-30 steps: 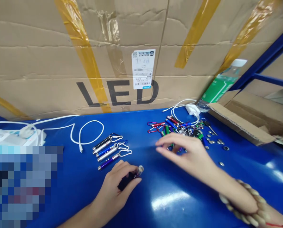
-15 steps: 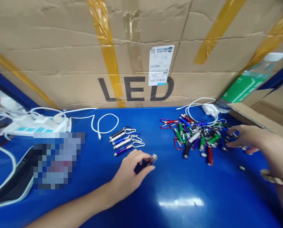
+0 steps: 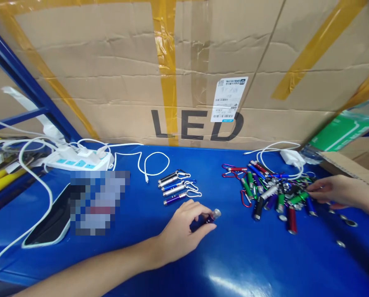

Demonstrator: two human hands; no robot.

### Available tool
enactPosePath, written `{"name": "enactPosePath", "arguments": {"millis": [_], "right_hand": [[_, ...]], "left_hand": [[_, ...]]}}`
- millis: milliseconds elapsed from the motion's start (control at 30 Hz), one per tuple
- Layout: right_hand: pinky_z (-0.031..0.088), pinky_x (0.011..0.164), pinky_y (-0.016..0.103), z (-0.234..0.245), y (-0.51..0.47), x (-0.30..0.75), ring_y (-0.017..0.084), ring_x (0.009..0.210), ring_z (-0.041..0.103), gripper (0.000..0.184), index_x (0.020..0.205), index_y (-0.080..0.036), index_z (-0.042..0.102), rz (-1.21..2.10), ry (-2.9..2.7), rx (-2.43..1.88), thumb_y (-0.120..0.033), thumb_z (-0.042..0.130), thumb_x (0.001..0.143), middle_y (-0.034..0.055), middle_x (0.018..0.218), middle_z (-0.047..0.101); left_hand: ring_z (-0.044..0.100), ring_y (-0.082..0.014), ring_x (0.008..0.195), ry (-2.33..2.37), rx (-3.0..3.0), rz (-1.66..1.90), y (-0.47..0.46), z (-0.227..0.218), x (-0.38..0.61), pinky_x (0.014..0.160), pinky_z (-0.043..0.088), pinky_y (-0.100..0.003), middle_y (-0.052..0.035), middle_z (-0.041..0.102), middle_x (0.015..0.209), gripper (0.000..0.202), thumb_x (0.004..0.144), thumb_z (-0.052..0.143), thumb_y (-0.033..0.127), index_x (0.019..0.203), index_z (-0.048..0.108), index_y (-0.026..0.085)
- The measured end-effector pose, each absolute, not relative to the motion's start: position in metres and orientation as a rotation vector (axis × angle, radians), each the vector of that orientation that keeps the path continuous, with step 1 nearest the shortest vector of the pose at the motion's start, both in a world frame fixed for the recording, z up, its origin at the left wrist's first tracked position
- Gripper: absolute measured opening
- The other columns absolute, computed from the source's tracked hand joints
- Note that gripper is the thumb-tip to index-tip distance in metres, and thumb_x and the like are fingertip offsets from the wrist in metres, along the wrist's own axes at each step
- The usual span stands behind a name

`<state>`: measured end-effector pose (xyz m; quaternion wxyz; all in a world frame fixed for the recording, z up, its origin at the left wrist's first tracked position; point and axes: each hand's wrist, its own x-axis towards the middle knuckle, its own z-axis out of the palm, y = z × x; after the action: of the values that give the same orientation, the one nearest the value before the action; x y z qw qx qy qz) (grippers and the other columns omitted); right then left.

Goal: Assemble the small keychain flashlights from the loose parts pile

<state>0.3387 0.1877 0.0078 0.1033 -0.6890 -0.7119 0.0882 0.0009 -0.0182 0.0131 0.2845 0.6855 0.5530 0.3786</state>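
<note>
My left hand (image 3: pixel 184 229) is closed around a dark red mini flashlight tube (image 3: pixel 214 215), its silver end sticking out past the thumb and forefinger. Behind that hand lies a neat row of several mini flashlights (image 3: pixel 176 199) with carabiner clips. At the right, the curled fingers of my right hand (image 3: pixel 339 192) touch the edge of a jumbled pile of coloured flashlight tubes (image 3: pixel 269 192), clips and small metal parts. What those fingertips pinch, if anything, is too small to make out.
A large cardboard box (image 3: pixel 125 82) stands along the back. White cables, a power strip (image 3: pixel 69 161) and a phone (image 3: pixel 50 218) are at the left. A green-labelled bottle (image 3: pixel 345 128) and an open carton (image 3: pixel 354 167) stand right. Button-like metal pieces (image 3: pixel 341 243) lie scattered on the blue table.
The view has shifted, so the table's things sit farther right in the picture. My right hand has moved slightly in towards the pile; my left hand keeps its hold on the flashlight tube.
</note>
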Motion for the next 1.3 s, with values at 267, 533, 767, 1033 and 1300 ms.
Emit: {"name": "enactPosePath", "arguments": {"millis": [267, 533, 767, 1033, 1300], "right_hand": [[0.047, 0.054, 0.030, 0.045, 0.205, 0.323, 0.019, 0.050, 0.062, 0.007, 0.055, -0.021, 0.069, 0.454, -2.030, -2.295, -0.020, 0.070, 0.062, 0.0037, 0.053, 0.067], [0.047, 0.062, 0.028, 0.065, 0.144, 0.260, 0.017, 0.063, 0.064, 0.014, 0.080, -0.014, 0.073, 0.145, -2.205, -1.732, -0.023, 0.067, 0.071, 0.0070, 0.067, 0.070], [0.051, 0.054, 0.016, 0.038, 0.070, 0.197, 0.010, 0.070, 0.063, 0.014, 0.089, -0.017, 0.070, 0.682, -2.299, -0.633, -0.015, 0.059, 0.081, 0.0037, 0.083, 0.069], [0.051, 0.049, 0.015, 0.024, 0.054, 0.187, 0.007, 0.063, 0.061, 0.012, 0.086, -0.015, 0.069, 0.927, -2.166, -0.542, -0.010, 0.062, 0.078, 0.0039, 0.082, 0.068], [0.050, 0.050, 0.016, 0.022, 0.052, 0.187, 0.009, 0.066, 0.062, 0.012, 0.087, -0.014, 0.070, 0.972, -2.183, -0.490, -0.010, 0.061, 0.079, 0.0049, 0.083, 0.068]], "left_hand": [[0.052, -0.0140, 0.069, 1.539, 1.789, 0.990, -0.020, 0.012, -0.001, 0.066, 0.043, -0.025, -0.0012, 0.059, 0.078, 0.016, 0.085, 0.052, 0.020, 0.098, 0.062, 0.019], [0.052, -0.0141, 0.074, 1.487, 1.802, 0.958, -0.018, 0.010, -0.001, 0.066, 0.041, -0.024, -0.0007, 0.058, 0.079, 0.017, 0.085, 0.049, 0.016, 0.096, 0.062, 0.020], [0.051, -0.0143, 0.074, 1.404, 1.905, 0.942, -0.018, 0.007, 0.000, 0.068, 0.040, -0.025, -0.0012, 0.062, 0.079, 0.012, 0.087, 0.052, 0.018, 0.095, 0.062, 0.019], [0.050, -0.0146, 0.070, 1.319, 2.075, 0.953, -0.018, 0.004, 0.000, 0.069, 0.036, -0.028, -0.0011, 0.064, 0.080, 0.010, 0.089, 0.053, 0.017, 0.097, 0.059, 0.018], [0.049, -0.0146, 0.069, 1.334, 2.023, 0.972, -0.019, 0.003, -0.001, 0.066, 0.038, -0.026, -0.0007, 0.062, 0.076, 0.010, 0.088, 0.054, 0.018, 0.097, 0.060, 0.019]]}}
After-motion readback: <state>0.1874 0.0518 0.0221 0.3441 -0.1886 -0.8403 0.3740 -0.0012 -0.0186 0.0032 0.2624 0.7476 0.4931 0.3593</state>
